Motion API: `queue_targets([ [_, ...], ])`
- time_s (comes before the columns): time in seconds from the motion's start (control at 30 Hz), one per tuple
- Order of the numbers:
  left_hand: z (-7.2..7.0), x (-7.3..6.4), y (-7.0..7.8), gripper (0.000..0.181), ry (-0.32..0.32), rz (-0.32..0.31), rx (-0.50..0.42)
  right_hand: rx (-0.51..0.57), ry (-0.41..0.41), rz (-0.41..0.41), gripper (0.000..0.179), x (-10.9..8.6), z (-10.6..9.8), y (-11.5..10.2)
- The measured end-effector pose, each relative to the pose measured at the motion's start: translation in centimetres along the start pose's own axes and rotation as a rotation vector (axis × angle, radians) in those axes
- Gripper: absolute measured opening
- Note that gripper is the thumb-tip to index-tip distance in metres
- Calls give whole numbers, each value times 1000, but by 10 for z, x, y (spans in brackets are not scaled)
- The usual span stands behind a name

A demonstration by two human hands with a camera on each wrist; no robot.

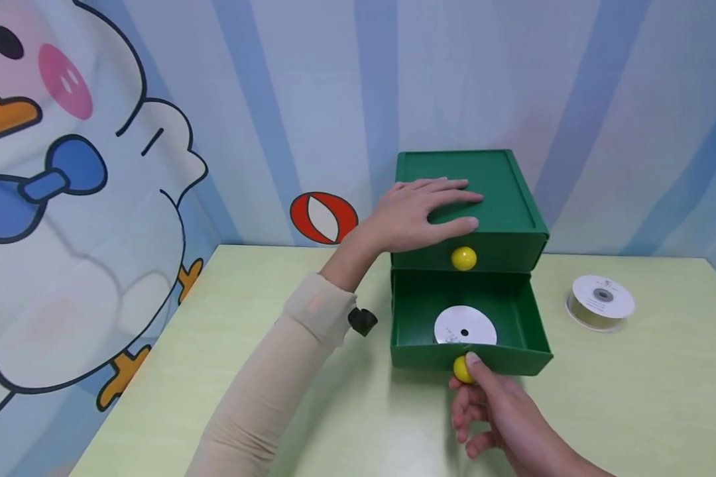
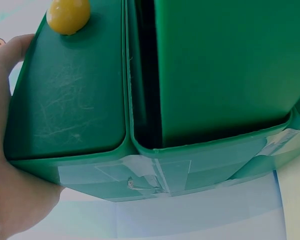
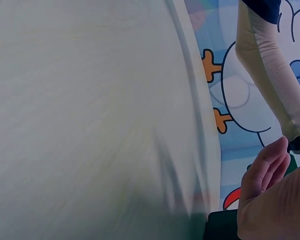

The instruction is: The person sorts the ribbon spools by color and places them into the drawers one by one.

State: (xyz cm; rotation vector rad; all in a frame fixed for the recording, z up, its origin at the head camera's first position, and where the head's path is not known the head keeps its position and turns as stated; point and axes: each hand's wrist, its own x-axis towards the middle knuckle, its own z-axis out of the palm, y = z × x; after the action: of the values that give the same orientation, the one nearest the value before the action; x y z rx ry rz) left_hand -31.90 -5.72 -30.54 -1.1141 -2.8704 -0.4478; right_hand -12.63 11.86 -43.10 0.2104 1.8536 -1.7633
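Note:
A green two-drawer box (image 1: 471, 192) stands toward the back of the table. My left hand (image 1: 426, 212) rests on its top with the fingers spread; the left wrist view shows that hand (image 2: 12, 185) along the box's edge. The upper drawer, with a yellow knob (image 1: 464, 258), is closed. Below it, the lower drawer (image 1: 406, 311) is pulled out, and a white-faced ribbon spool (image 1: 465, 324) lies inside, its front part hidden by the drawer front. My right hand (image 1: 507, 411) pinches the lower yellow knob (image 1: 462, 370) between thumb and index finger. In the right wrist view, the knob is hidden.
To the right of the box, a second ribbon spool (image 1: 601, 301) with a gold band lies flat on the pale yellow-green table (image 1: 620, 397). Behind everything hangs a blue striped backdrop (image 1: 322, 86) with a cartoon bird at the left.

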Motion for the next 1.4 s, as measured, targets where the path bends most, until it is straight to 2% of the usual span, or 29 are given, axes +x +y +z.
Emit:
queue_targets([
  [0.4, 1, 2, 2, 58, 14, 7, 2, 9, 25, -34, 68, 6, 2, -4],
  [0.67, 4, 5, 3, 60, -16, 0, 20, 24, 25, -54, 64, 12, 0, -5],
  [0.87, 2, 5, 1, 58, -7, 2, 14, 37, 35, -88, 63, 18, -2, -12],
  [1.13, 2, 0, -1, 59, -10, -14, 12, 43, -2, -101, 65, 26, -5, -17],
  [1.4, 1, 1, -1, 59, -15, -20, 7, 27, -12, -136, 65, 31, -8, -23],
])
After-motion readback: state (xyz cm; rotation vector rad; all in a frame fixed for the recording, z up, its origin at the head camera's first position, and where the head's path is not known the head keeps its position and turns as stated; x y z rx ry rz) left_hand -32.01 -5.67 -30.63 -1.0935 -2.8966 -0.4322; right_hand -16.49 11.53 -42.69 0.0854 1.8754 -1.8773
